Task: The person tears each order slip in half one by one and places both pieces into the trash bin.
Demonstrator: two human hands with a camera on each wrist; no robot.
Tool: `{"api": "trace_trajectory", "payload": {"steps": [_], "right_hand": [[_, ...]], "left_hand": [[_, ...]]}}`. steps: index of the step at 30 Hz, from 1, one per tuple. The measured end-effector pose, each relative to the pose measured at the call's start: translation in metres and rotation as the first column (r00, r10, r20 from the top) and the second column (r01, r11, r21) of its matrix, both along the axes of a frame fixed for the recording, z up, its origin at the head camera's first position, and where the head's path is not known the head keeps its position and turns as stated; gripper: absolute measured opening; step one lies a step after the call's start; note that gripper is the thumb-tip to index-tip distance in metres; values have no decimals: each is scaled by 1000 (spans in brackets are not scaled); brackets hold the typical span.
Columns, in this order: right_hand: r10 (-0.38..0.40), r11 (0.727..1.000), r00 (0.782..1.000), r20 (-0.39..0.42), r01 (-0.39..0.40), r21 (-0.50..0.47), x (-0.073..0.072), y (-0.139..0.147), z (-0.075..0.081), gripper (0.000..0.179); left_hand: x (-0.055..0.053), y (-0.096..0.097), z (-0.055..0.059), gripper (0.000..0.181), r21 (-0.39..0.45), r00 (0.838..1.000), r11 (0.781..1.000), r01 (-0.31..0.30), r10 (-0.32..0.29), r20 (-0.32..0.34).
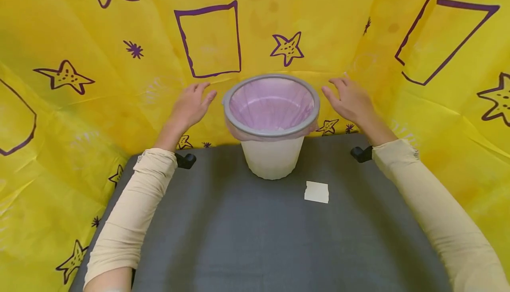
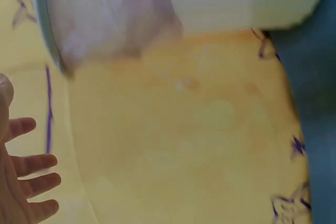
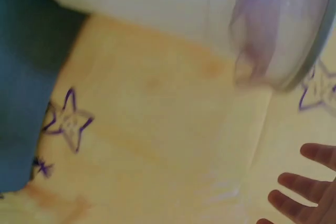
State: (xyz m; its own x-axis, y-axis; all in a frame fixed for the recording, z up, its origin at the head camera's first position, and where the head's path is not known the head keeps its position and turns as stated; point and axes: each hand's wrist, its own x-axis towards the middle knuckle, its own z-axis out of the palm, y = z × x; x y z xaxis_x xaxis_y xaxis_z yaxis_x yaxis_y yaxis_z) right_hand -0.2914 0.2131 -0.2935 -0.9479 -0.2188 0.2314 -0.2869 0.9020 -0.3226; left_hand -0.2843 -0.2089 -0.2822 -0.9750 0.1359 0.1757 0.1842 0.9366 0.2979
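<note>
A white trash bin [image 1: 272,157] stands upright at the far edge of the grey surface. Its grey rim ring [image 1: 272,132] clamps a translucent purplish bin liner [image 1: 275,101], whose edge hangs out below the ring. My left hand [image 1: 190,105] hovers to the left of the rim, apart from it. On the other side my right hand [image 1: 350,100] is held up close to the rim, also not touching. Both hands hold nothing. Spread fingers [image 2: 39,184] show in the left wrist view, and the right wrist view shows fingers [image 3: 302,188] extended below the ring.
A small off-white paper piece [image 1: 317,192] lies on the grey table [image 1: 255,234], right of the bin's base. Yellow sheeting [image 1: 155,26] with purple stars and frames surrounds the table at the back and sides. Dark wrist mounts [image 1: 185,161] sit at both cuffs.
</note>
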Motion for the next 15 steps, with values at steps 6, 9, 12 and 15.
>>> {"api": "trace_trajectory", "payload": {"steps": [6,9,12,15], "right_hand": [[-35,999,999,29,36,-39,1,26,-1,73],[-48,998,998,-31,47,-47,4,32,-14,73],[-58,998,997,-54,57,-32,13,38,-44,71],[-61,998,998,1,61,-17,20,43,-77,72]], "left_hand": [[1,-27,3,72,10,998,999,-51,51,32],[6,-33,-5,71,48,998,997,-60,60,8],[14,-37,-29,70,80,997,994,-74,74,-8],[23,-44,-63,68,57,996,994,-92,91,20]]}}
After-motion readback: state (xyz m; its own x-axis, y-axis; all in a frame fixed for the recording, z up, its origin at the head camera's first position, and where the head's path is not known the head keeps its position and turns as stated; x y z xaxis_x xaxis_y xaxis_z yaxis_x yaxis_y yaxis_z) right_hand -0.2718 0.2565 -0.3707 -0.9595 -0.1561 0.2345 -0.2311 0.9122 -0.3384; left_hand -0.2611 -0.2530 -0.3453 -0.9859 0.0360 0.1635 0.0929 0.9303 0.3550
